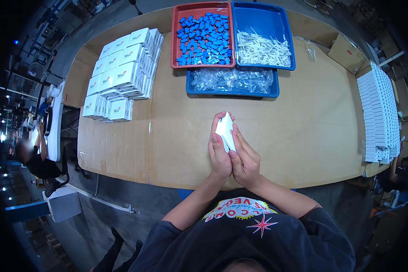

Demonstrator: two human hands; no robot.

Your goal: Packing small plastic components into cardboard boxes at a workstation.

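Between my two hands is a small white cardboard box (225, 129), tilted above the near middle of the table. My left hand (219, 154) is closed round its left side, fingers along the far edge and thumb on the near face. My right hand (246, 158) grips the right side, its thumb by the box's lower end. A dark gap shows at that lower end, so the flap there seems partly open. What is inside the box cannot be made out.
Stacked white boxes (118, 68) stand at the left; more white boxes (378, 113) line the right edge. Beyond my hands are a red tray (173, 45) of blue pieces, a blue tray (291, 45) of white sticks, and another blue tray (231, 94) of clear plastic bags. A person (36, 158) sits far left.
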